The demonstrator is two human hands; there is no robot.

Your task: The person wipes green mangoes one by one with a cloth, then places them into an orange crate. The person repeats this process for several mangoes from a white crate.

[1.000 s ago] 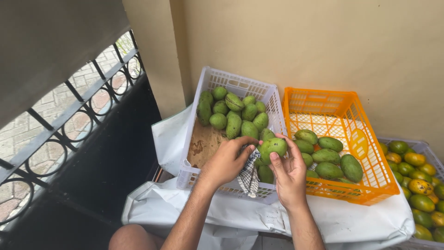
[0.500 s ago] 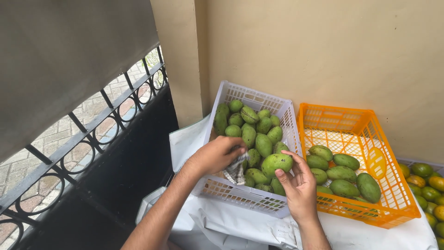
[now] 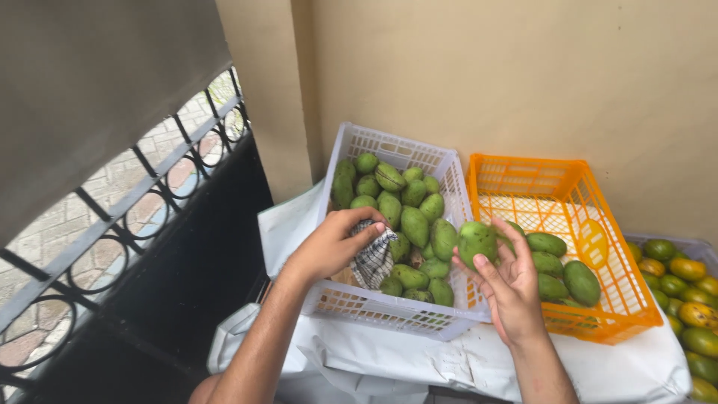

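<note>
A: Right hand (image 3: 512,288)?
B: Raised above the white crate's near right corner, palm toward the camera. Fingers (image 3: 488,271) half spread, tips cradling one green mango (image 3: 476,241), which sits in the air over the seam between the white crate (image 3: 389,308) and the orange crate (image 3: 598,318).

A: Left hand (image 3: 329,245)?
B: Inside the white crate, over its near left part. Fingers curled and pressed together, pinching a checked cloth (image 3: 374,258) that hangs bunched below the fingertips, just left of the loose mangoes.

A: Contents of the white crate?
B: A pile of green mangoes (image 3: 400,198), heaped from the far left corner down toward the near right. The near left floor, under the cloth, shows bare.

A: To the right of the white crate?
B: Orange crate touching it, side against side, a few green mangoes (image 3: 562,269) at its near left. Further right, a third bin, only partly in view, with yellow-green fruit (image 3: 684,288).

A: Beneath?
B: White sheeting (image 3: 479,359), rumpled, spread under both crates. I cannot tell what carries it.

A: Left of the white crate?
B: A dark metal railing (image 3: 142,217) with ring shapes, well apart. A beige wall (image 3: 523,75) stands behind the crates.
</note>
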